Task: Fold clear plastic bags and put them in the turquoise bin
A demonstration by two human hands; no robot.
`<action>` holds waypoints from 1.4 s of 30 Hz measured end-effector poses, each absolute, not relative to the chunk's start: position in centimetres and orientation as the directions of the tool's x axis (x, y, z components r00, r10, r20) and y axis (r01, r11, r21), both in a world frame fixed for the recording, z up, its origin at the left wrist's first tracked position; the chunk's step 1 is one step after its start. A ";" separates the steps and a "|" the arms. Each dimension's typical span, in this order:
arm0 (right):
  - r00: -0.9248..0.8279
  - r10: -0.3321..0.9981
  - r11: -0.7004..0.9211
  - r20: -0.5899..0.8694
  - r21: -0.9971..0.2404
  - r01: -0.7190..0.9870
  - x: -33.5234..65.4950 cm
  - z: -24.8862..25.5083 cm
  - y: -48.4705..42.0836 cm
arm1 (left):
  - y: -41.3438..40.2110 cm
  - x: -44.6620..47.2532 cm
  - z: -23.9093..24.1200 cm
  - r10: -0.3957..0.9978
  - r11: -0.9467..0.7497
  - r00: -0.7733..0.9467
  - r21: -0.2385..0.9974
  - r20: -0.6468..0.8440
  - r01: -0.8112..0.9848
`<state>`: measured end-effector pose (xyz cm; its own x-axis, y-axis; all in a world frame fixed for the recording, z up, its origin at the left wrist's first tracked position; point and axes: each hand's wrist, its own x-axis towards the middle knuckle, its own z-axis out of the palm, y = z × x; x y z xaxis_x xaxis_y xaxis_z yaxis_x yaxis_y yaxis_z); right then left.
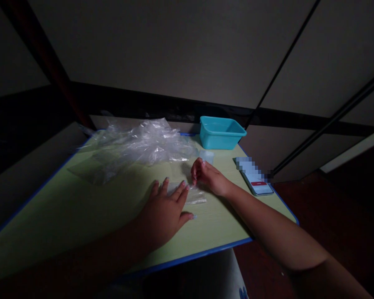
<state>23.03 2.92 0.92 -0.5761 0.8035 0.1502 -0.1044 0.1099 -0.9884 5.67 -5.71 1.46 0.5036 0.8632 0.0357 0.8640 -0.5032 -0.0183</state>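
Near the middle of the table, a small clear plastic bag (196, 198) lies flat. My left hand (163, 214) rests over its left part, palm down with the fingers spread. Just above the bag's upper right side is my right hand (208, 178), its fingers curled together in a pinch. What they hold, if anything, is hidden; a fingertip is close to the bag's edge. A small pale blue square piece (206, 156) lies right behind my right hand. Farther back and left spreads a loose heap of clear plastic bags (152, 141).
A turquoise plastic bin (221, 139) stands at the table's back right corner. To the right lies a phone (255, 176) with its screen lit and partly blurred. The pale green table (90, 207) has a blue edge, and panelled walls (162, 50) rise behind it.
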 end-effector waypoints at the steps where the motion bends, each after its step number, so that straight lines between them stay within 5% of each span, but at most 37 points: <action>1: -0.576 0.800 0.112 0.166 -0.985 -0.128 22.9 0.8 3.0 | -5.7 5.7 1.5 0.860 -0.508 0.509 -0.024 0.032 0.861; 16: -0.689 0.718 0.181 0.093 -0.982 0.056 23.6 1.4 3.1 | -5.6 5.7 1.8 0.857 -0.515 0.515 -0.017 0.026 0.857; 42: -0.713 0.687 0.314 0.138 -0.942 0.121 23.7 1.6 3.1 | -4.5 5.7 1.2 0.854 -0.501 0.482 0.057 0.194 0.864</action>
<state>23.70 3.10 1.63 -0.7135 0.6870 0.1380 0.1207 0.3145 -0.9416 5.67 -4.45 1.24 0.4823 0.8542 0.1941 0.8637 -0.5007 0.0575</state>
